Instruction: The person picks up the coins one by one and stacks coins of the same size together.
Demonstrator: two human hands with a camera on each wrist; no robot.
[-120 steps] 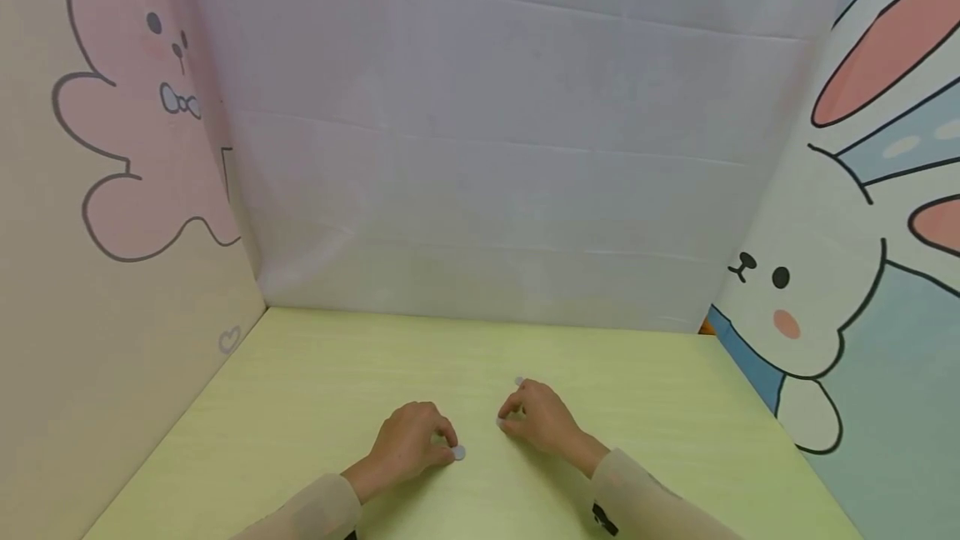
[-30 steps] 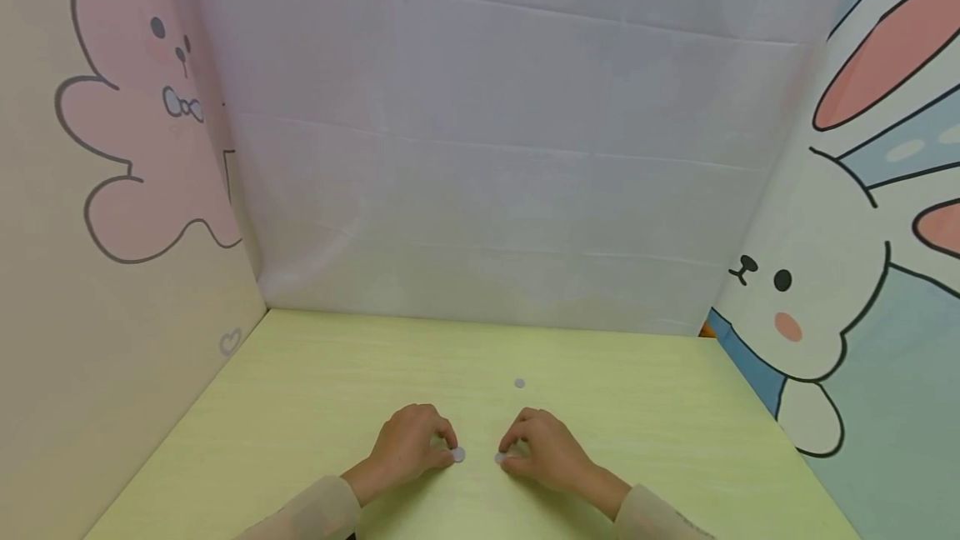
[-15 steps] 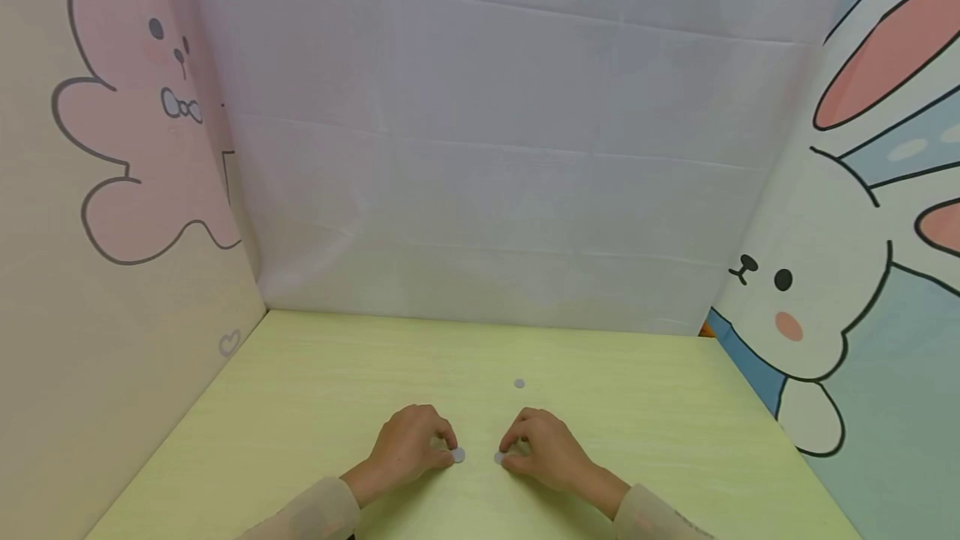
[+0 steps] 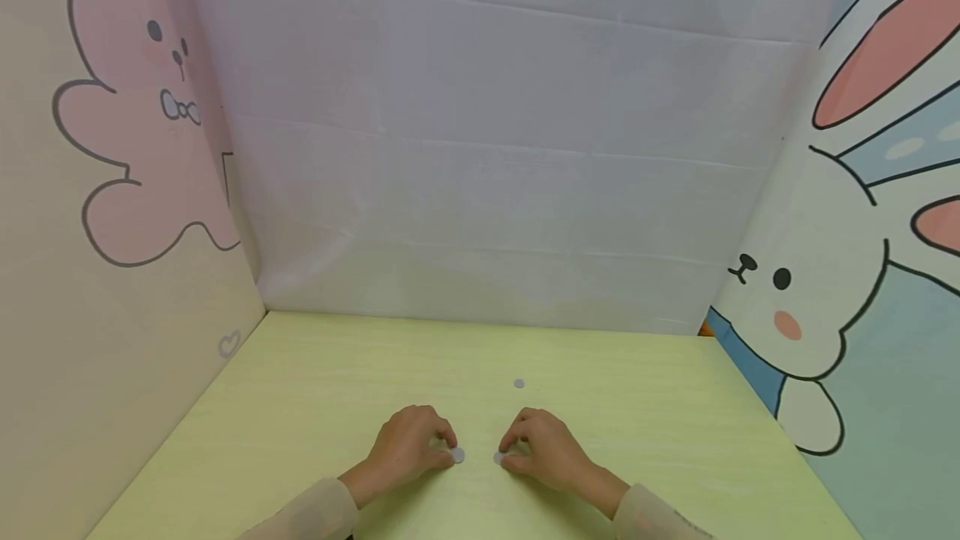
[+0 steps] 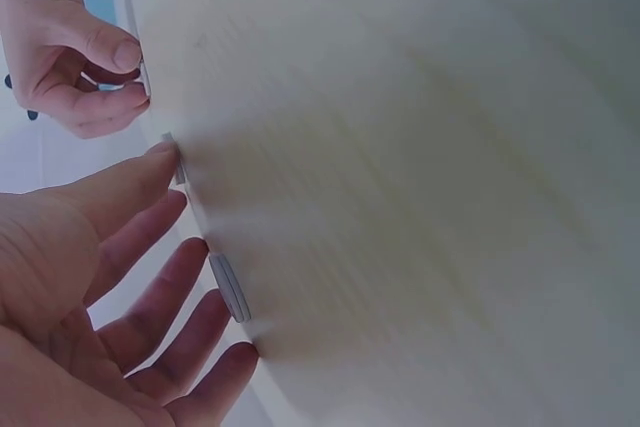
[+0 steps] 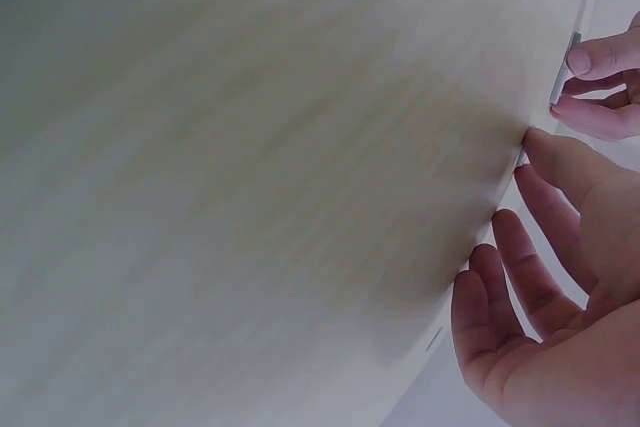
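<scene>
My left hand [image 4: 408, 444] rests low over the table, thumb and index fingertip at a small silver-grey coin [image 4: 458, 455] that they pinch by its edge. A layered stack of coins [image 5: 230, 288] shows by the other left fingertips in the left wrist view; the hand hides it from the head view. Across a short gap, my right hand [image 4: 551, 448] pinches another coin [image 4: 498, 458] at the tabletop between thumb and index finger. Its other fingertips reach down to the table in the right wrist view. A lone coin [image 4: 519, 383] lies flat beyond the right hand.
The pale yellow-green tabletop [image 4: 360, 357] runs back to a creased white sheet [image 4: 480, 148]. Printed walls stand at both sides, with a pink bear [image 4: 157, 148] on the left and a white rabbit [image 4: 817, 290] on the right.
Over the four seconds my right hand has come back toward me with its coin, uncovering the lone coin behind it. My left hand has stayed put. Over the last second both hands are nearly still.
</scene>
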